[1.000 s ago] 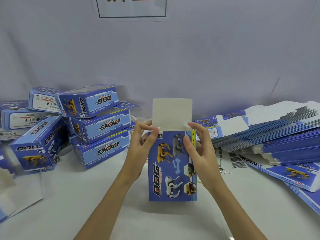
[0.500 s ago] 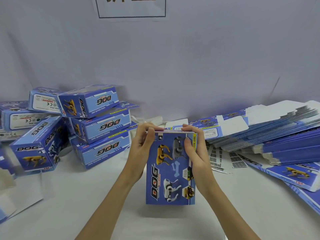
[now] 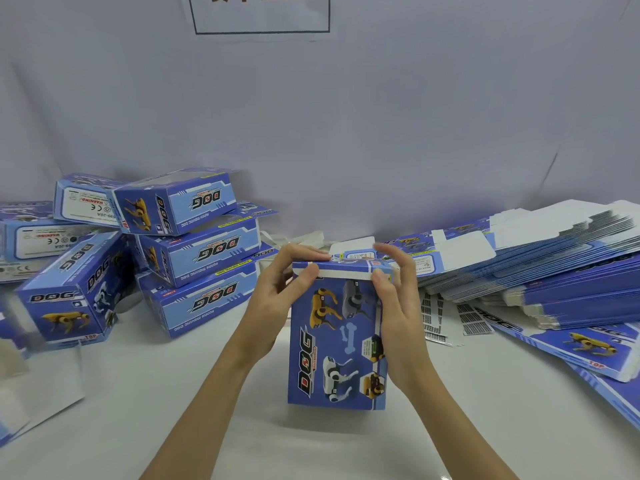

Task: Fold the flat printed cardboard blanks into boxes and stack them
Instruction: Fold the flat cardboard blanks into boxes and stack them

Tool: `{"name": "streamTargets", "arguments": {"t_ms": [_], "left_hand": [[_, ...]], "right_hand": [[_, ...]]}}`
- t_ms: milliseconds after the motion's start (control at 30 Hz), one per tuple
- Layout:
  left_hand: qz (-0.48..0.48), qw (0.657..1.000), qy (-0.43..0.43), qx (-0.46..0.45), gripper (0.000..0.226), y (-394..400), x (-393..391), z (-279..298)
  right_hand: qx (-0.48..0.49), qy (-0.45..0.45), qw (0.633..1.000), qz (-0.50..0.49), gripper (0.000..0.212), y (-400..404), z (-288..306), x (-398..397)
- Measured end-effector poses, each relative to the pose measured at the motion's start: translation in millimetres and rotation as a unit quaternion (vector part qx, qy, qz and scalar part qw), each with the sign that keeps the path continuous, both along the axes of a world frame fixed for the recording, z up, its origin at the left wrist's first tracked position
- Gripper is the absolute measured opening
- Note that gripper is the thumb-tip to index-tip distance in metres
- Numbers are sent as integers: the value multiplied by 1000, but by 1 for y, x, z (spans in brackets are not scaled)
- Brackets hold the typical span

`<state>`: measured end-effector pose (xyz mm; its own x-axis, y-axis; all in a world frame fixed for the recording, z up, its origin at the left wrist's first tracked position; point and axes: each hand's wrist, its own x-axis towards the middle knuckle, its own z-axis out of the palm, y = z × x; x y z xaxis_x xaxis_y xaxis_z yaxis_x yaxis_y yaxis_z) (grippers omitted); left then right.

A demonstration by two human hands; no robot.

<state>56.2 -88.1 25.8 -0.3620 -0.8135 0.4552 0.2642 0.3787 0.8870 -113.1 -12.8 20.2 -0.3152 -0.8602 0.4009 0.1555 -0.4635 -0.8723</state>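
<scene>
Here the fingers (image 3: pixel 313 273) of the left hand (image 3: pixel 277 299) curl over the top left corner of the upright box (image 3: pixel 337 344), thumb pressed on the white edge of the top flap (image 3: pixel 343 270), while the right hand (image 3: pixel 398 306) clamps the top right corner, its thumb on the front face just under the flap and its fingers arched over the lid. Both hands are thus closed on the box, not apart. The flap lies nearly flat across the opening at twelve o'clock from the thumbs, with a white strip of its tuck edge showing, so I judge the closing step almost done but not seated. The box stands on the white counter (image 3: pixel 207 393) dead centre, its long axis running six to twelve o'clock, printed front toward the camera. The coming move turns on this: the flap's tuck sits directly under both thumbs, equally near each hand, and needs a downward push into the box mouth. Outward at nine to ten o'clock lies the heap of folded boxes (image 3: pixel 194 258), closer to the left hand, which looks the natural one to carry the finished box over. At two to three o'clock spread the flat blanks (image 3: pixel 554 271), nearer the right hand.
</scene>
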Motion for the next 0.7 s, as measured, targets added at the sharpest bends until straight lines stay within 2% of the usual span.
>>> {"name": "streamTargets", "arguments": {"t_ms": [100, 233, 333, 467, 700], "left_hand": [[19, 1000, 15, -1, 18, 6, -8, 4], [27, 999, 19, 2, 9, 7, -11, 8], [24, 1000, 10, 7, 9, 8, -10, 11], [27, 999, 12, -36, 15, 11, -13, 9], [46, 997, 21, -50, 18, 18, -20, 9]], "right_hand": [[-1, 36, 999, -8, 24, 0, -3, 0], [-4, 41, 999, -9, 21, -1, 0, -6], [8, 42, 999, 4, 27, -1, 7, -10], [19, 60, 998, -4, 27, -1, 9, -10], [-16, 128, 991, -33, 19, -1, 6, -12]]}}
